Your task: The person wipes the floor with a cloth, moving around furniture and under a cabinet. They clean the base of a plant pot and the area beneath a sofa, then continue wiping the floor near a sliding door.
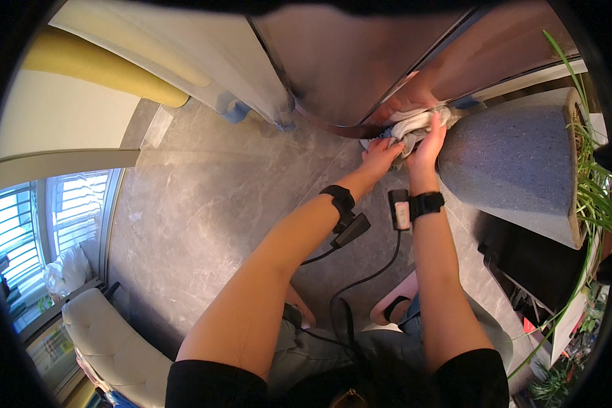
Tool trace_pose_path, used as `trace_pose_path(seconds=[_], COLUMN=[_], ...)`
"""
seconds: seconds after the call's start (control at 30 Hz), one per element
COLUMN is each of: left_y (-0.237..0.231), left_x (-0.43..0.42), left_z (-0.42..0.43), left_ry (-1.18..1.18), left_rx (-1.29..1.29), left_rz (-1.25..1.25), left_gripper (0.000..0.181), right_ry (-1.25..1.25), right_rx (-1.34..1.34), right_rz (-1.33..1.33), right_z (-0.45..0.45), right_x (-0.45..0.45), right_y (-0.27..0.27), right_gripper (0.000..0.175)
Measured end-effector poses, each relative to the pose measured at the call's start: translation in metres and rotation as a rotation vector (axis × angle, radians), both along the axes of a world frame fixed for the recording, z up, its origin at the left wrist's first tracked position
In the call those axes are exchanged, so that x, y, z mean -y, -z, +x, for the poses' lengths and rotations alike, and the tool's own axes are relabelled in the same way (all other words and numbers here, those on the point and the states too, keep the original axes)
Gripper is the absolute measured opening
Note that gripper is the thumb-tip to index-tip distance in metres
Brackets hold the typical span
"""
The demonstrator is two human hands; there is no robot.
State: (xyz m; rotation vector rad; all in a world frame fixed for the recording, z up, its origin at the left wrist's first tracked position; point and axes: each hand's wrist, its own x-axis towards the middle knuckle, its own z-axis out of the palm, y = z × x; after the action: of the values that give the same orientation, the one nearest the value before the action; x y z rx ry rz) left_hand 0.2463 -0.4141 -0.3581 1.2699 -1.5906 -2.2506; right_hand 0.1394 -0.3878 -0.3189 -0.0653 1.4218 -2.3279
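Observation:
A bunched whitish-grey cloth (413,127) lies low against the glossy brown panel (367,56), near floor level. My left hand (381,157) grips its left side, with the fingers curled into the folds. On the other side my right hand (428,145) holds the cloth, one finger stretched up along it. Some bluish patterned fabric shows beside my left fingers; whether it is part of the same cloth I cannot tell. Just right of my right hand stands a large speckled grey planter (510,158) with long green leaves (591,188). Both wrists wear black straps with small cabled devices.
Marbled grey floor tiles (209,204) spread to the left. A pale curtain (204,56) with a blue hem hangs beside the panel. The tufted beige seat (117,336) stands at lower left, near a window (46,219). A black box-like object (530,260) sits below the planter.

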Motion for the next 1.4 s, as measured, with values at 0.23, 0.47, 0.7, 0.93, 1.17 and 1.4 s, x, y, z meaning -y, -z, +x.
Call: trace_pose_path(seconds=[0.23,0.47,0.7,0.93,1.17,1.4], left_y=[0.04,0.032,0.029,0.02,0.002,0.002], left_x=[-0.011,-0.016,0.0,0.035,0.054,0.092], left_z=[0.021,0.058,0.098,0.139,0.175,0.198], left_ry=[-0.029,-0.082,-0.117,-0.287,-0.645,-0.436], left_rx=[-0.146,0.067,0.179,0.271,0.144,0.178], left_rz=[0.056,-0.122,-0.085,-0.14,-0.173,-0.096], left_gripper=[0.036,0.033,0.03,0.024,0.029,0.022], right_ry=[0.283,-0.033,-0.372,-0.814,-0.764,-1.075], right_rx=[-0.933,-1.103,-1.2,-1.347,-1.241,-1.173], right_rz=[0.496,0.995,1.353,1.258,0.8,0.869], right_z=[0.058,0.059,0.052,0.121,0.185,0.159], right_x=[-0.005,-0.004,-0.011,0.006,0.017,0.036], right_y=[-0.014,0.046,0.053,0.029,0.009,0.008], right_gripper=[0.048,0.044,0.029,0.037,0.05,0.038])
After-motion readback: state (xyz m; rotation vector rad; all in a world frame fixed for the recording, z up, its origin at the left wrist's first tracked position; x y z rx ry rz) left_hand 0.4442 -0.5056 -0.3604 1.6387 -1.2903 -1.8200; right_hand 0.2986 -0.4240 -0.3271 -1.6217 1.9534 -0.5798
